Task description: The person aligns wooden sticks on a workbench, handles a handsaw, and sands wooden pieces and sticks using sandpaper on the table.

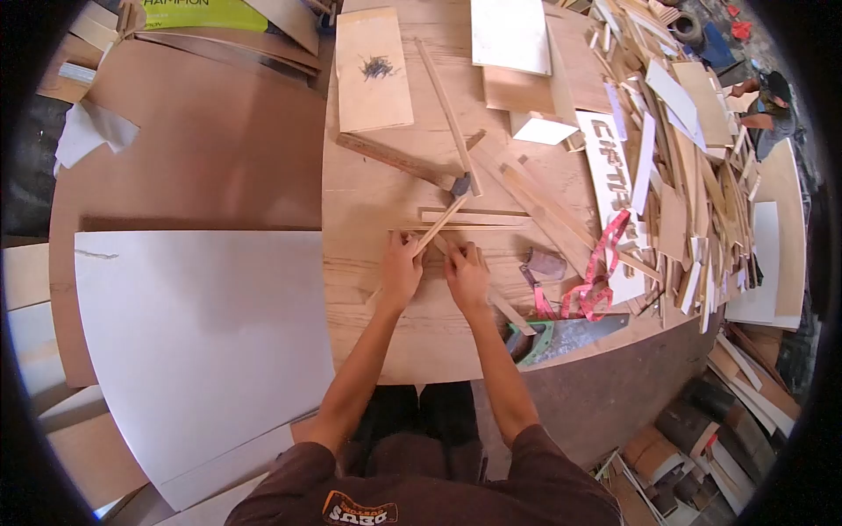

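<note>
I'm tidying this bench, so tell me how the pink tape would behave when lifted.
Probably floppy: the pink tape lies in loose bends. Likely light, as it looks thin. A loop might catch the saw close by.

Both forearms reach forward from dark short sleeves over the near edge of the bench [364, 351], angled slightly inward. The left hand [403, 267] and right hand [467, 273] are close together but apart, backs up, fingers bent, thumbs toward each other.

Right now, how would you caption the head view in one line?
Two hands hold thin wood strips above a workbench, near a hammer.
</note>
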Demonstrator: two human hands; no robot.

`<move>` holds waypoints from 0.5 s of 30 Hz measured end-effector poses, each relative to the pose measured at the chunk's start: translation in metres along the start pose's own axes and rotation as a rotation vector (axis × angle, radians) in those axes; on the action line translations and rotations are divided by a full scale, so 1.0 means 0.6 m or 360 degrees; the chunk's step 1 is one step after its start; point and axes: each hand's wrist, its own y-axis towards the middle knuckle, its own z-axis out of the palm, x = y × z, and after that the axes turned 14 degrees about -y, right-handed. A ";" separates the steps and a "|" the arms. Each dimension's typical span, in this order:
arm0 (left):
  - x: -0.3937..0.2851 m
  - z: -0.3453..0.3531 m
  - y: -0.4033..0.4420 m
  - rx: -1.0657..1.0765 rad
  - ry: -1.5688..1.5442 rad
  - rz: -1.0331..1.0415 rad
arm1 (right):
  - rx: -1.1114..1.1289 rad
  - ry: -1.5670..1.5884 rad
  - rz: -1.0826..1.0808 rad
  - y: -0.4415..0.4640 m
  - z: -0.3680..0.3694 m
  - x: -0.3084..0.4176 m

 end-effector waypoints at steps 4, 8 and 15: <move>0.022 -0.087 0.029 -0.0163 -0.0067 -0.0317 | -0.0318 0.0004 -0.0212 0.061 0.054 0.046; -0.047 -0.107 0.014 -0.0087 -0.0011 -0.0466 | -0.0367 0.0126 -0.0310 0.069 0.035 0.032; -0.001 -0.059 -0.016 -0.0140 -0.0161 -0.0421 | -0.0419 0.0047 -0.0293 0.064 0.043 0.027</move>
